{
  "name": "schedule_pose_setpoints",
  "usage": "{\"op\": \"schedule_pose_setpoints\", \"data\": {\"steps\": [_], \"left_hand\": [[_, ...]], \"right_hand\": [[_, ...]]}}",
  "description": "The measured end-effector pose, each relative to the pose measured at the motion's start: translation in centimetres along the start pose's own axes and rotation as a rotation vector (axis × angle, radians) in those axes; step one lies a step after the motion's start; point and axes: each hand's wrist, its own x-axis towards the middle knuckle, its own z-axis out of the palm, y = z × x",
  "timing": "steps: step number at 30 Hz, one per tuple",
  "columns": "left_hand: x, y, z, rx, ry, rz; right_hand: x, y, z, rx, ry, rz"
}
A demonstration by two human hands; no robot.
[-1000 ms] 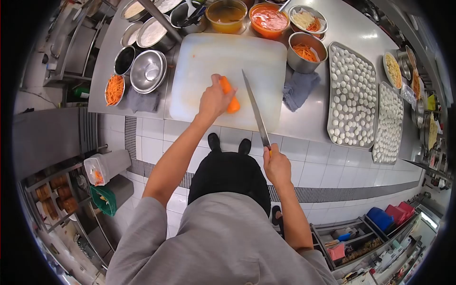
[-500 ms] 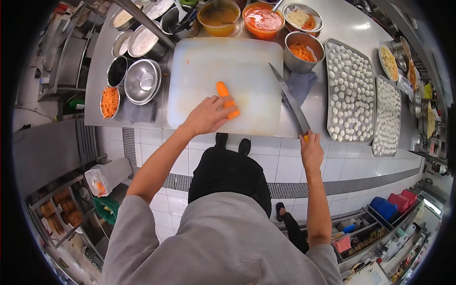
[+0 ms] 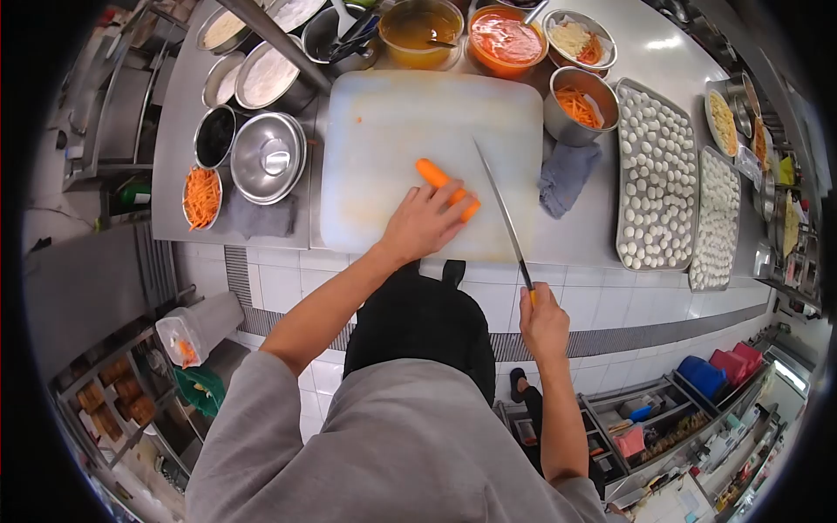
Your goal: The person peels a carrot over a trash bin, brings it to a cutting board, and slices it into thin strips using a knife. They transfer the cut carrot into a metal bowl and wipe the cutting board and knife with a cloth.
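Observation:
On the white cutting board (image 3: 375, 174) lies an orange carrot (image 3: 432, 173), slanting down to the right. My left hand (image 3: 423, 225) rests over its lower part, fingers wrapped on it. My right hand (image 3: 544, 321) grips the yellow handle of a long knife (image 3: 504, 209). The blade points up and away over the right part of the board, to the right of the carrot and apart from it. A small orange bit lies at the board's upper left.
Beyond the board stand a brown liquid bowl (image 3: 421, 30) and a red sauce bowl (image 3: 506, 39). Right are a pot of carrot strips (image 3: 577, 106), a grey cloth (image 3: 567, 179) and a tray of white balls (image 3: 656, 179). Metal bowls (image 3: 264, 157) sit left. Another person's foot (image 3: 519, 383) shows behind.
The knife swung out to the right and has come back nearer the carrot. The carrot now slants more, with my left hand still on it. The view has shifted slightly.

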Motion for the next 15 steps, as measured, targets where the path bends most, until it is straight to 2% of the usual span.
{"op": "schedule_pose_setpoints", "data": {"steps": [6, 9, 12, 15], "left_hand": [[-2.6, -0.3, -1.1, -0.074, -0.046, -0.017], [-2.0, -0.2, -1.2, -0.124, 0.016, -0.015], [-1.1, 0.3, -0.5, -0.017, 0.012, -0.015], [-0.4, 0.8, 0.8, -0.006, 0.121, -0.043]], "right_hand": [[-0.5, -0.4, -0.3, 0.009, -0.044, -0.003], [-0.3, -0.7, 0.5, 0.021, -0.056, -0.024], [0.5, -1.3, 0.5, 0.053, -0.059, -0.038], [1.2, -1.8, 0.2, 0.032, -0.051, -0.059]]}}
